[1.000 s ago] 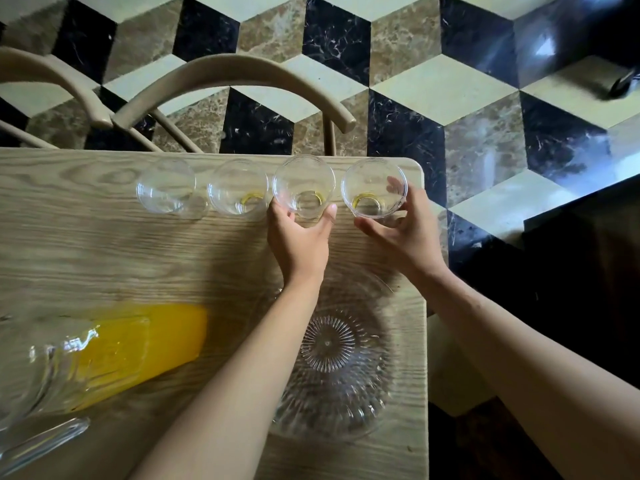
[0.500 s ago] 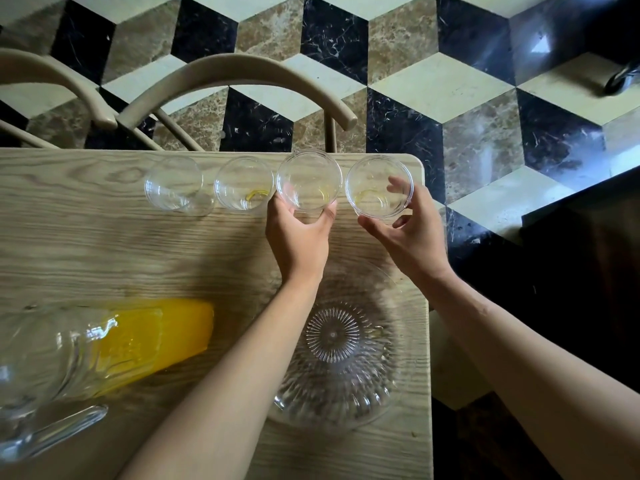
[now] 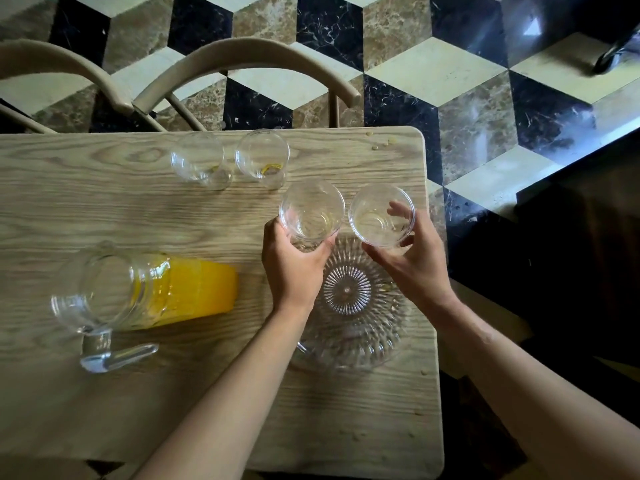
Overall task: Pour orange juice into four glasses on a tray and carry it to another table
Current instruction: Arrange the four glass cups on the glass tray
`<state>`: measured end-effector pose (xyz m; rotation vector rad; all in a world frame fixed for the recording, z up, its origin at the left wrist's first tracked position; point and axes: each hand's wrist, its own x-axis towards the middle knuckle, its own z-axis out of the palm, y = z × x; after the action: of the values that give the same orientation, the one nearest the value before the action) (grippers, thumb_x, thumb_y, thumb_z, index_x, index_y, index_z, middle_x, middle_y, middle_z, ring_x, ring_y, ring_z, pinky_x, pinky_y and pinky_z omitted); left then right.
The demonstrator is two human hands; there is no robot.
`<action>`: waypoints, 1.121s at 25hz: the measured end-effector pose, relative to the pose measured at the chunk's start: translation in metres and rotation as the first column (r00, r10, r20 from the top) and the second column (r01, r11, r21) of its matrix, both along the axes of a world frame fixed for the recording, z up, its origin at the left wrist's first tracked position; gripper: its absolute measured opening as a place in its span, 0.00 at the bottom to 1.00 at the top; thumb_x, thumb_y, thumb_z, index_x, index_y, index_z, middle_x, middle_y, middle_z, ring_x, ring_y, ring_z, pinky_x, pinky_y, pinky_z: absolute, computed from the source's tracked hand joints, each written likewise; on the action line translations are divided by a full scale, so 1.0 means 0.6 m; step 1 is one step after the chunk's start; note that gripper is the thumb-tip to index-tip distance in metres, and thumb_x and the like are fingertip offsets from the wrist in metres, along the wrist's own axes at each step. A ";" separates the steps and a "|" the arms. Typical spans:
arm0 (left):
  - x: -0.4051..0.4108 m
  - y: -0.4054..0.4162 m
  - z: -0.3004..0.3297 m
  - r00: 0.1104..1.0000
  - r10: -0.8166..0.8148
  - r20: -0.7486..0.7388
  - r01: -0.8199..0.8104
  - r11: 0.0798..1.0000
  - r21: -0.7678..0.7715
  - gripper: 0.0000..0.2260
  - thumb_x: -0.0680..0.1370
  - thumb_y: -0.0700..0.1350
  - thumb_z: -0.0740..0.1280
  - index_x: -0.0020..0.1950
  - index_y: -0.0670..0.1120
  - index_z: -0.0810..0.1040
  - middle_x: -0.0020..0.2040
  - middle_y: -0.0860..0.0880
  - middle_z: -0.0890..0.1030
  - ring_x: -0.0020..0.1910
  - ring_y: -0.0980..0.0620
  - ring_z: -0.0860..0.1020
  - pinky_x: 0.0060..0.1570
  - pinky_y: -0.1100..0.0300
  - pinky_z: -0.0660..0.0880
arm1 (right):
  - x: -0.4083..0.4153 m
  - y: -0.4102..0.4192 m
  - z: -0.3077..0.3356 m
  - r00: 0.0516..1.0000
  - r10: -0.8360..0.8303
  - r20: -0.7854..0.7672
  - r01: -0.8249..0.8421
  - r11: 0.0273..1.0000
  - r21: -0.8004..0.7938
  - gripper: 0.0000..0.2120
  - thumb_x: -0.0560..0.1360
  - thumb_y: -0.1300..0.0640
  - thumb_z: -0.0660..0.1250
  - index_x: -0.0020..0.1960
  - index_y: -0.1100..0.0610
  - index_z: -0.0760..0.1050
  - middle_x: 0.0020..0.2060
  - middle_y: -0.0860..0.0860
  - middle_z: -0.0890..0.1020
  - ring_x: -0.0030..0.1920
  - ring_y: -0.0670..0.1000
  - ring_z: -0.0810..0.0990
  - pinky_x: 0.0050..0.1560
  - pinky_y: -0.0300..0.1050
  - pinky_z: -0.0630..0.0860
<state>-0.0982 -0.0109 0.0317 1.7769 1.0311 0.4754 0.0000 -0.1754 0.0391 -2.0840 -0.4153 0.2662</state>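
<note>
My left hand [image 3: 294,265] grips a clear glass [image 3: 311,211], and my right hand [image 3: 414,261] grips a second clear glass [image 3: 381,214]. Both glasses are lifted and hang over the far edge of the round cut-glass tray [image 3: 349,337], which lies on the wooden table [image 3: 104,209]. Two more clear glasses [image 3: 197,161] [image 3: 262,155] stand near the table's far edge, each with a trace of yellow at the bottom. A glass pitcher of orange juice [image 3: 194,289] stands to the left, its handle toward me.
Two curved beige chair backs [image 3: 242,57] stand beyond the far edge of the table. The floor around is patterned marble tile [image 3: 450,81]. Small drops lie near the table's far right corner [image 3: 381,143]. A dark surface [image 3: 571,237] lies to the right.
Both hands have lifted the two right-hand glasses out of the row and brought them toward me, over the tray. The other two glasses stay where they were.
</note>
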 end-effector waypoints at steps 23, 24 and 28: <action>-0.093 -0.034 -0.048 0.993 -0.104 -0.063 0.092 0.982 -0.167 0.33 0.64 0.56 0.83 0.64 0.58 0.72 0.57 0.69 0.77 0.60 0.71 0.77 0.65 0.63 0.74 | -0.084 -0.040 -0.025 0.999 0.010 0.050 -0.002 0.985 -0.171 0.36 0.65 0.53 0.82 0.70 0.58 0.75 0.60 0.52 0.83 0.57 0.41 0.70 0.61 0.43 0.68; -0.093 -0.035 -0.048 0.993 -0.103 -0.060 0.091 0.981 -0.173 0.34 0.64 0.56 0.84 0.65 0.57 0.72 0.57 0.68 0.77 0.60 0.70 0.77 0.65 0.63 0.74 | -0.084 -0.041 -0.026 0.998 0.010 0.057 0.000 0.985 -0.171 0.36 0.65 0.53 0.83 0.70 0.59 0.75 0.60 0.52 0.83 0.57 0.42 0.70 0.61 0.42 0.67; -0.091 -0.037 -0.046 0.992 -0.120 -0.045 0.107 0.968 -0.228 0.35 0.69 0.44 0.85 0.71 0.51 0.73 0.62 0.63 0.77 0.62 0.68 0.78 0.69 0.63 0.73 | -0.084 -0.045 -0.024 0.997 0.014 0.072 -0.002 0.987 -0.164 0.36 0.66 0.56 0.83 0.70 0.61 0.75 0.61 0.54 0.83 0.57 0.36 0.66 0.62 0.48 0.70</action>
<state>-0.1528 -0.0333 0.0038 1.6439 0.9761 0.2269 -0.0505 -0.2022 0.0248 -2.2584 -0.4587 0.2367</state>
